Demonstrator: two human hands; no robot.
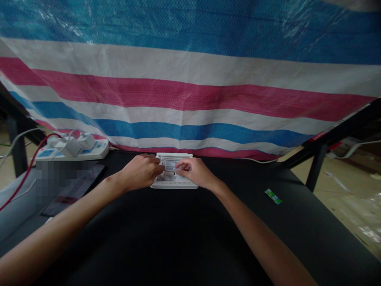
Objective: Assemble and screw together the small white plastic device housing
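Note:
A white plastic device (174,185) with a vent grille and a printed label in its middle lies on the black table, near the far edge. My left hand (143,171) rests over its left side, fingers curled inward and closed. From the right, my right hand (196,171) reaches over the device, its thumb and fingers bent close together beside the label. Whatever the fingertips of either hand hold is too small or hidden to make out. Both hands cover parts of the device's sides.
A white power strip (99,150) with plugged-in adapters and cables stands at the back left. In front of it lies a dark phone or tablet (74,190). A small green packet (273,196) is on the right. Behind the table hangs a striped tarp (184,95).

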